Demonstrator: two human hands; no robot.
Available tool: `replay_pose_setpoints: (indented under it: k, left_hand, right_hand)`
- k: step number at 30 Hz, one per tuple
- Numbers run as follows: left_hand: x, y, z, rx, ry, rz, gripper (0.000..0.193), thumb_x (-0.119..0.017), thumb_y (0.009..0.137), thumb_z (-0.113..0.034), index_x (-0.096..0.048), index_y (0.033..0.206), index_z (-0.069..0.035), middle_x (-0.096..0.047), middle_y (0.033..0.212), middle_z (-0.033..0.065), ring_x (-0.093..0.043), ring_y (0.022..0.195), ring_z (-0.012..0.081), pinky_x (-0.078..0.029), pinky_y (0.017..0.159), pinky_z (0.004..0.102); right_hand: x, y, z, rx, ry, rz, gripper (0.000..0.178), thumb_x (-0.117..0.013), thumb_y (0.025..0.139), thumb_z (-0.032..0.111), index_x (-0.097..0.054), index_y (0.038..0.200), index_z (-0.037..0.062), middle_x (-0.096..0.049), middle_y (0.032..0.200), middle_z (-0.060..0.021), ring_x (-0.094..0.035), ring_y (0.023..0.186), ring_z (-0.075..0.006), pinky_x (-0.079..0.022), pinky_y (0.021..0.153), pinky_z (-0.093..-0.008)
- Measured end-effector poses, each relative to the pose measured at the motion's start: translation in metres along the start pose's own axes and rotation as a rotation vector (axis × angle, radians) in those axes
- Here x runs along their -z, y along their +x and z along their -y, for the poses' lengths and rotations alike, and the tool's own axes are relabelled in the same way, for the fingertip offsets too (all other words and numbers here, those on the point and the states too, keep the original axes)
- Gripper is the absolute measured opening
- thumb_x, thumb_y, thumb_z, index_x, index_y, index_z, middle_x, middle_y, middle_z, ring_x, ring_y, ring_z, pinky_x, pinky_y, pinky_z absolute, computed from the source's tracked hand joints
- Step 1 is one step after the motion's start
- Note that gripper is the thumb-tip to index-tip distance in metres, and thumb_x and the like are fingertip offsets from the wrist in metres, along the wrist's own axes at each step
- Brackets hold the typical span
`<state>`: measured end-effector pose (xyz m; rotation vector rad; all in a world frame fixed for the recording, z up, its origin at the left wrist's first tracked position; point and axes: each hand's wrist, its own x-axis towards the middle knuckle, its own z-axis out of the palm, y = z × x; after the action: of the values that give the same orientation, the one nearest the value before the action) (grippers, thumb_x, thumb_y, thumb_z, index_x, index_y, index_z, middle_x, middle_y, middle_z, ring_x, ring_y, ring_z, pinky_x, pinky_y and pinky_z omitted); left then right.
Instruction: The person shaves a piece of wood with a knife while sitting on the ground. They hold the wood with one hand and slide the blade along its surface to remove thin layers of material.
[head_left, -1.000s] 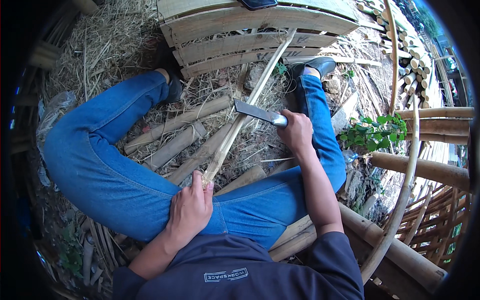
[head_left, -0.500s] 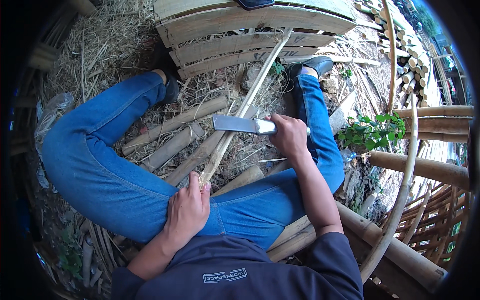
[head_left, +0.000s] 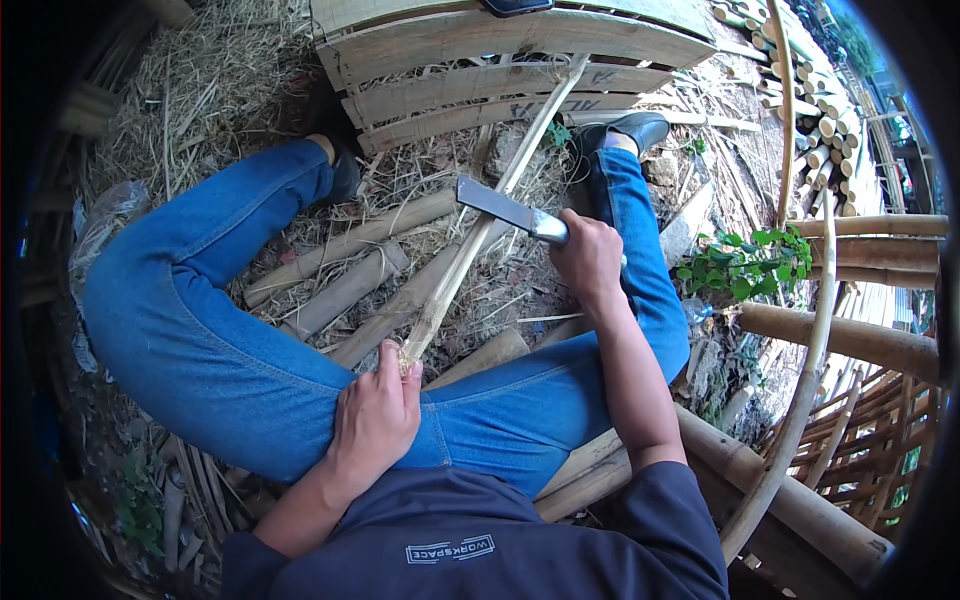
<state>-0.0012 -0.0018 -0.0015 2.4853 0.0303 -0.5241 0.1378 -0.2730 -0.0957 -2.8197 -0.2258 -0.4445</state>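
A long, pale bamboo strip (head_left: 455, 275) slants from my lap up to the slatted wooden crate ahead. My left hand (head_left: 375, 415) is closed round its near end, thumb and fingers pinching it beside my thigh. In my right hand (head_left: 588, 255) is a broad machete (head_left: 497, 206), its handle wrapped by my fingers. The dark, square-ended blade lies across the strip at about the middle of its length, tilted with the tip up to the left. Whether the edge bites into the strip cannot be made out.
The wooden crate (head_left: 500, 50) stands ahead, a dark phone (head_left: 517, 5) on its top. Several bamboo pieces (head_left: 345, 290) lie between my legs on straw-littered ground. A leafy plant (head_left: 745, 262) and bamboo poles (head_left: 845, 335) are at the right, with stacked bamboo (head_left: 825, 125) farther back.
The machete has moved forward along the strip, away from me, and its blade has turned so the tip points farther up. My left hand keeps its place on the strip.
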Motion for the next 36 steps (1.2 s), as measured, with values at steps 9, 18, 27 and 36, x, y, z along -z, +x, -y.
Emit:
replay_pose_setpoints:
  k: [9, 18, 27, 36]
  left_hand:
    - [0.002, 0.001, 0.001, -0.004, 0.015, 0.026, 0.029, -0.047, 0.098, -0.024, -0.044, 0.112, 0.002, -0.062, 0.067, 0.0256, -0.061, 0.066, 0.0472, -0.048, 0.061, 0.0563]
    - [-0.002, 0.001, 0.004, -0.010, 0.025, 0.015, 0.029, -0.047, 0.098, -0.025, -0.044, 0.112, 0.001, -0.061, 0.066, 0.0260, -0.061, 0.065, 0.0475, -0.048, 0.060, 0.0559]
    - [-0.002, 0.001, 0.005, 0.011, -0.010, 0.019, 0.026, -0.048, 0.098, -0.024, -0.044, 0.108, 0.000, -0.061, 0.066, 0.0264, -0.061, 0.065, 0.0475, -0.047, 0.059, 0.0563]
    - [-0.001, 0.001, 0.002, -0.001, 0.034, -0.011, 0.025, -0.048, 0.098, -0.023, -0.044, 0.107, 0.000, -0.061, 0.065, 0.0261, -0.061, 0.064, 0.0475, -0.047, 0.059, 0.0563]
  right_hand:
    - [0.004, 0.003, 0.001, 0.032, -0.003, 0.099, 0.012, -0.067, 0.071, 0.011, -0.066, 0.083, 0.0110, -0.065, 0.069, -0.0109, -0.066, 0.066, -0.0314, -0.052, 0.059, -0.0434]
    - [0.010, 0.007, 0.006, 0.046, -0.023, 0.149, 0.006, -0.065, 0.075, 0.014, -0.068, 0.080, 0.0106, -0.067, 0.071, -0.0129, -0.066, 0.065, -0.0333, -0.052, 0.059, -0.0441]
    - [0.011, 0.010, 0.010, -0.004, 0.004, 0.225, 0.016, -0.068, 0.067, 0.012, -0.069, 0.083, 0.0099, -0.067, 0.071, -0.0149, -0.067, 0.069, -0.0346, -0.054, 0.065, -0.0453]
    - [0.006, 0.010, 0.004, -0.040, -0.002, 0.135, 0.010, -0.064, 0.070, 0.010, -0.067, 0.079, 0.0093, -0.065, 0.067, -0.0158, -0.066, 0.065, -0.0356, -0.053, 0.063, -0.0455]
